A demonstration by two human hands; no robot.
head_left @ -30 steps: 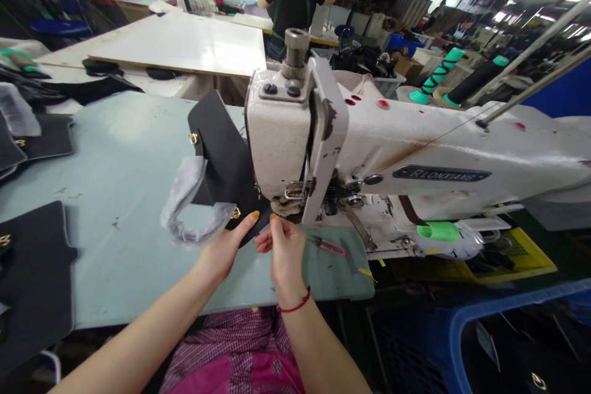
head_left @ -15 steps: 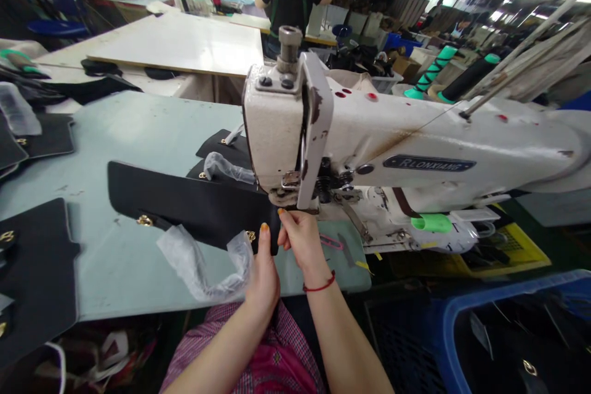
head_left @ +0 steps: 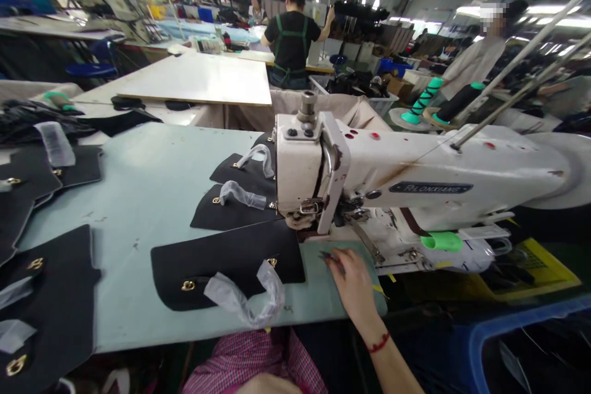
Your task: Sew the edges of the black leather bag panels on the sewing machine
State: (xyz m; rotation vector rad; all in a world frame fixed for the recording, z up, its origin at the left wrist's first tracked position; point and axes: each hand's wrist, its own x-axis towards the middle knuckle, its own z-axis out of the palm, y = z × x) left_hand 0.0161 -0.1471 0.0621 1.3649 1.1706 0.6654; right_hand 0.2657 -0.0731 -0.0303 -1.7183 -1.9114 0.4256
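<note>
My right hand (head_left: 354,283) lies on the light green table just in front of the sewing machine head (head_left: 310,166). Its fingers are closed over the small thread snips (head_left: 329,256), whose dark tip sticks out to the left. A black leather panel (head_left: 231,258) with gold hardware lies flat on the table, its right end under the needle area. A plastic-wrapped strap (head_left: 244,298) hangs from it toward the table's front edge. My left hand is out of view.
Two more black panels (head_left: 235,197) lie behind the first, beside the machine. Other black pieces (head_left: 41,295) sit along the table's left side. A blue crate (head_left: 508,332) stands at the lower right. A person in a green apron (head_left: 292,43) works at a far table.
Both hands let go of the black panel, which now lies flat on the table. My left hand left the view and my right hand moved right onto the snips. The view tilted up.
</note>
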